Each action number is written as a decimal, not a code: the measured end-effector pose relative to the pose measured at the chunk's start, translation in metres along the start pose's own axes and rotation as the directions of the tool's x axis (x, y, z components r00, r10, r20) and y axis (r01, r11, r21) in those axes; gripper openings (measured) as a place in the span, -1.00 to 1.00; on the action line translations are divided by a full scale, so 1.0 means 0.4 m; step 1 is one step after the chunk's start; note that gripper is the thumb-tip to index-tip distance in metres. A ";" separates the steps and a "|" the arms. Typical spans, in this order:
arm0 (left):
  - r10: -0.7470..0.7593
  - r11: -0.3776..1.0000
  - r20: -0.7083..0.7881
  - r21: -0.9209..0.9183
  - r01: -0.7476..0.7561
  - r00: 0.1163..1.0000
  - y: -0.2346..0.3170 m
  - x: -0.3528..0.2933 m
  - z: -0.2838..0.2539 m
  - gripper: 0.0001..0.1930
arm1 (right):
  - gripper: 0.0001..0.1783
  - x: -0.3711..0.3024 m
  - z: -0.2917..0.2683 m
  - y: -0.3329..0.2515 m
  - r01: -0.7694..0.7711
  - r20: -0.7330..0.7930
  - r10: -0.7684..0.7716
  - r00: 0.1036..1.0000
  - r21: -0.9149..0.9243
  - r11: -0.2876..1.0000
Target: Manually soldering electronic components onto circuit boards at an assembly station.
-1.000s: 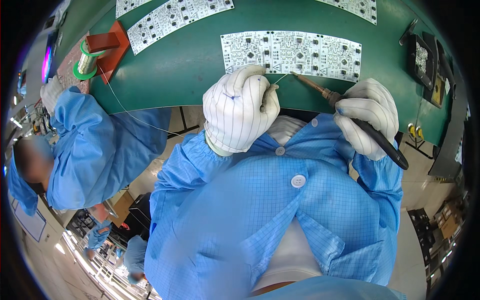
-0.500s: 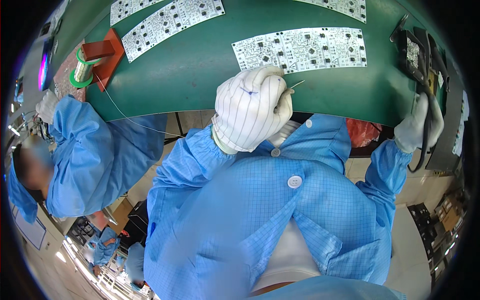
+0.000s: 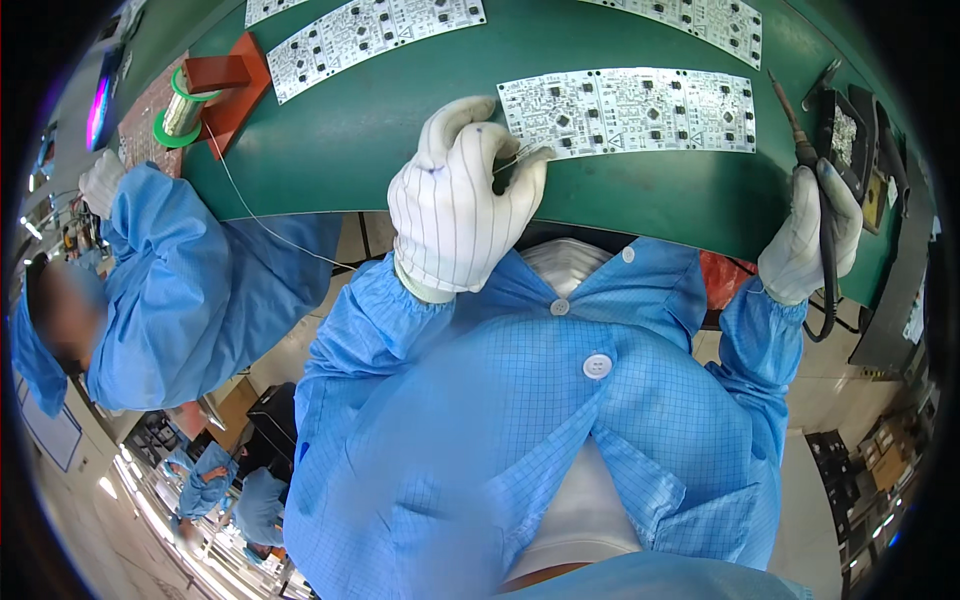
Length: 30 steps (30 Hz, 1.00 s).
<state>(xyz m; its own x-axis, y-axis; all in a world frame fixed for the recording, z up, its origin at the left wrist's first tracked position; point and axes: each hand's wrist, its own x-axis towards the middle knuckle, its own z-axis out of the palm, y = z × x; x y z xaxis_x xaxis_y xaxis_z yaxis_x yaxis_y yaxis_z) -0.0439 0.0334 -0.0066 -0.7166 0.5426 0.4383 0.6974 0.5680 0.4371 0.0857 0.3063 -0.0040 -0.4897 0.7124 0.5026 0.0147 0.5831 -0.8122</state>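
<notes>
My left hand (image 3: 455,205), in a white striped glove, is at the near left corner of a white printed circuit board panel (image 3: 665,112). Its fingers are curled round a thin length of solder wire (image 3: 515,157), with the thumb close to the board's edge. On the right, my gloved right hand (image 3: 808,238) grips a soldering iron (image 3: 790,112) by its handle. The iron's tip points up and away, to the right of the board, and its black cord (image 3: 828,290) hangs beside the hand.
A solder spool (image 3: 182,112) with green rims sits on a red-brown stand (image 3: 240,105); its wire trails over the table edge. More board panels (image 3: 375,38) lie farther back. A black iron holder (image 3: 845,140) stands far right. A co-worker's sleeve (image 3: 190,290) is at left.
My left hand has shifted left, and its fingers have loosened from a tight curl. My right hand has brought the soldering iron out of its holder and slightly left, so its tip now shows.
</notes>
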 end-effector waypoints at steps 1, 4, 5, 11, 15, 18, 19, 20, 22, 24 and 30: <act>0.005 1.000 0.008 0.009 -0.005 1.000 -0.005 0.005 0.001 -0.74 | -0.81 0.000 -0.006 0.003 0.003 0.016 -0.003 1.000 -0.003 1.000; 0.046 0.998 0.058 0.033 -0.048 0.997 -0.009 0.022 0.012 -0.70 | -0.81 -0.001 -0.009 0.010 -0.007 0.026 0.007 1.000 -0.006 1.000; 0.045 0.998 0.058 0.032 -0.047 0.997 -0.012 0.026 0.021 -0.70 | -0.80 -0.001 -0.008 0.010 -0.022 0.022 0.022 1.000 -0.002 1.000; 0.020 1.000 0.047 -0.016 -0.019 0.999 -0.008 0.040 0.021 -0.77 | -0.81 -0.003 0.001 0.006 -0.017 0.032 0.018 0.999 -0.012 1.000; 0.011 0.999 0.010 -0.042 -0.010 1.000 -0.028 0.017 0.009 -0.83 | -0.80 -0.001 0.004 0.011 0.010 0.051 -0.008 0.999 -0.037 0.999; 0.005 0.999 0.034 -0.043 -0.003 0.999 -0.022 0.012 0.000 -0.85 | -0.80 0.001 -0.003 0.006 -0.016 0.037 0.017 0.999 -0.019 1.000; 0.004 0.999 0.047 -0.047 -0.002 0.999 -0.020 0.013 -0.002 -0.85 | -0.81 0.004 -0.009 0.005 -0.010 0.039 0.012 0.999 -0.038 0.999; 0.002 0.999 0.047 -0.041 0.000 0.999 -0.020 0.010 -0.004 -0.85 | -0.81 0.003 -0.007 0.007 -0.006 0.045 0.009 0.999 -0.047 0.999; -0.003 0.999 0.061 -0.039 0.005 0.998 -0.022 0.005 -0.007 -0.85 | -0.81 0.002 -0.004 0.007 -0.021 0.047 0.023 0.999 -0.041 0.999; -0.008 0.999 0.057 -0.030 0.010 0.998 -0.023 0.003 -0.009 -0.85 | -0.81 0.001 -0.002 0.008 -0.034 0.049 0.036 0.998 -0.038 0.999; -0.073 0.996 0.017 -0.051 0.074 0.997 -0.025 0.004 -0.005 -0.85 | -0.78 0.005 -0.003 0.010 0.092 0.054 -0.087 0.995 -0.093 0.991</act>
<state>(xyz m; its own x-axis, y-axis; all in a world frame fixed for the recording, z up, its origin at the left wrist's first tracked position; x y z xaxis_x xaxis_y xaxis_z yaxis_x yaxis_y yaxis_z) -0.0519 0.0273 -0.0088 -0.7659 0.5097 0.3919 0.6420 0.5741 0.5082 0.0859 0.3108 -0.0059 -0.5353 0.6370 0.5546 0.0511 0.6798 -0.7316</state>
